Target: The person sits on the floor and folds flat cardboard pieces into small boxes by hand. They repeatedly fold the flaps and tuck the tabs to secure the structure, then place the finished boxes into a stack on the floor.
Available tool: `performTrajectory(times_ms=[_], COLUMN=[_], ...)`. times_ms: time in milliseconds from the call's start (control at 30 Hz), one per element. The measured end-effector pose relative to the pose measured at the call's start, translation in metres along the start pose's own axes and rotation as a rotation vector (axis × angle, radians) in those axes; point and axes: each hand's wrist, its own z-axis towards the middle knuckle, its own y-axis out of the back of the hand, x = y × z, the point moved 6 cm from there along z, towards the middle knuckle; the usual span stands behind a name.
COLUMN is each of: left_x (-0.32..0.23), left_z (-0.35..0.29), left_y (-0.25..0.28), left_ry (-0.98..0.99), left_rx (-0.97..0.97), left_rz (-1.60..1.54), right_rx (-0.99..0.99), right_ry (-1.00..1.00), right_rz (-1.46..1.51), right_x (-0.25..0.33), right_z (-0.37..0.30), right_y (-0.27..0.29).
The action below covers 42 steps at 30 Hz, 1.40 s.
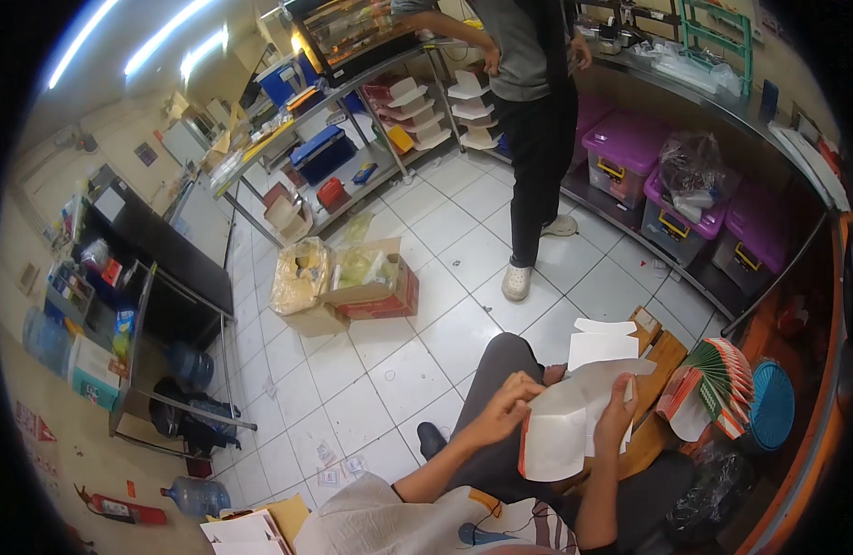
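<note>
A white paperboard food box (pixel 558 435), partly folded with an orange strip along its left side, stands tilted over my lap. My right hand (pixel 616 413) grips its right wall, the thumb against the board. At the upper left edge of the box, my left hand (pixel 511 405) has its fingers bent with the tips at the board. More white board with flaps (pixel 600 350) lies just beyond it, over a wooden stool or bench (pixel 660 356). To the right, a fanned stack of orange, white and green box blanks (pixel 708 388) leans near a blue round lid or basket (pixel 771 404).
A person (pixel 537 120) stands ahead by the metal shelving. Two opened cartons (pixel 375 287) sit on the tiled floor (pixel 454 338). Purple-lidded bins (pixel 620 143) line the right lower shelf. A black plastic bag (pixel 713 499) lies at my right, more flat board (pixel 246 535) at my left.
</note>
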Motion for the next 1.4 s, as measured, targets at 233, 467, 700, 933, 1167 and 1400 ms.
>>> performTrajectory(times_ms=[233, 467, 700, 933, 1167, 1400], left_x=[-0.062, -0.028, 0.007, 0.009, -0.054, -0.077], left_z=[0.015, 0.009, 0.021, 0.020, 0.027, 0.031], left_y=[-0.064, -0.009, 0.015, 0.021, 0.023, 0.033], left_ry=[-0.108, 0.093, 0.211, 0.223, -0.185, -0.034], left_rx=[0.110, -0.507, -0.430, -0.402, -0.518, -0.097], left_rz=[0.149, 0.043, -0.360, -0.207, 0.475, 0.277], right_rx=[-0.147, 0.100, 0.257, 0.501, 0.661, 0.658], right_ry=[0.231, 0.104, 0.152, -0.028, 0.318, 0.366], right_rz=[0.099, 0.214, 0.309, 0.293, -0.220, -0.212], right_x=[-0.017, 0.026, 0.038, 0.026, 0.048, 0.082], right_z=[-0.010, -0.022, -0.019, -0.021, -0.035, -0.047], right_y=[-0.011, -0.023, -0.027, -0.037, -0.056, -0.056])
